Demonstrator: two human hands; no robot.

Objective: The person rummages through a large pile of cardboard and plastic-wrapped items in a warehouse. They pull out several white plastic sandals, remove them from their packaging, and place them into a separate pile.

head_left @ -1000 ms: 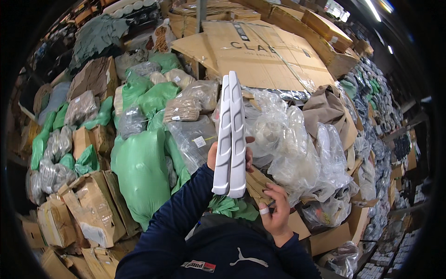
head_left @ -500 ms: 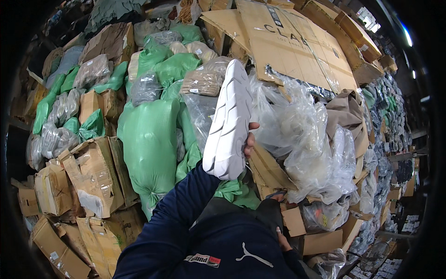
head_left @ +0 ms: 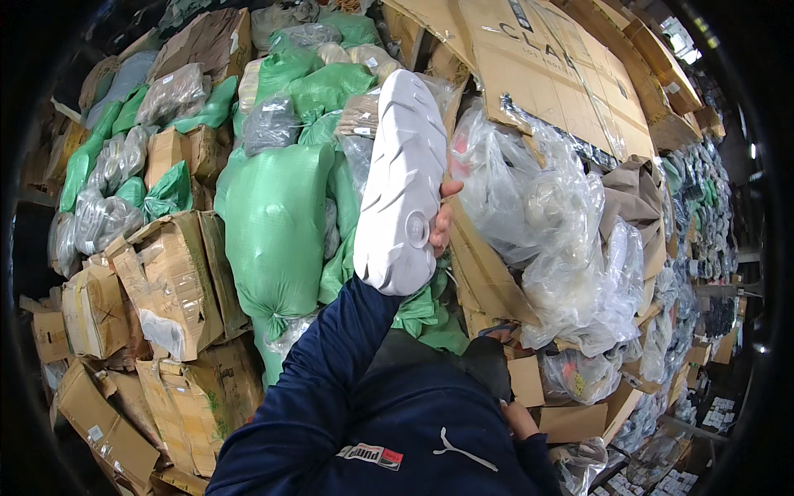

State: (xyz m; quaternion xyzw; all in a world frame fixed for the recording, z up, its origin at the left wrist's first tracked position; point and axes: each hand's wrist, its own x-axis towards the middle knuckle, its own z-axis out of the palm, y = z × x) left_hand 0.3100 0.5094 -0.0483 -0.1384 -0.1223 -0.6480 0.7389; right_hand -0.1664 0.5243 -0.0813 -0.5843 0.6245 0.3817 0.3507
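A white shoe sole (head_left: pixel 401 186) is held up in front of me, its grooved underside with a small round mark facing the camera. My left hand (head_left: pixel 443 221) is closed around it from behind. Only fingers show at the sole's right edge; the palm is hidden. My left sleeve runs up from the lower edge to the sole's lower end. My right hand (head_left: pixel 518 420) is low by my right thigh, near an open cardboard box (head_left: pixel 573 423). Its fingers are mostly hidden, so whether it is open or closed does not show.
Bulging green sacks (head_left: pixel 277 227) are piled ahead, left of the sole. Worn cardboard boxes (head_left: pixel 178 289) are stacked at the left. Clear plastic bags (head_left: pixel 550 215) heap at the right, below a large flattened carton (head_left: pixel 554 74). A brown cloth (head_left: pixel 637 202) hangs beside the bags.
My left hand has turned the sole so its underside faces the camera more fully, and it is slightly higher in view. The background has shifted a little. My right hand stays low by my thigh.
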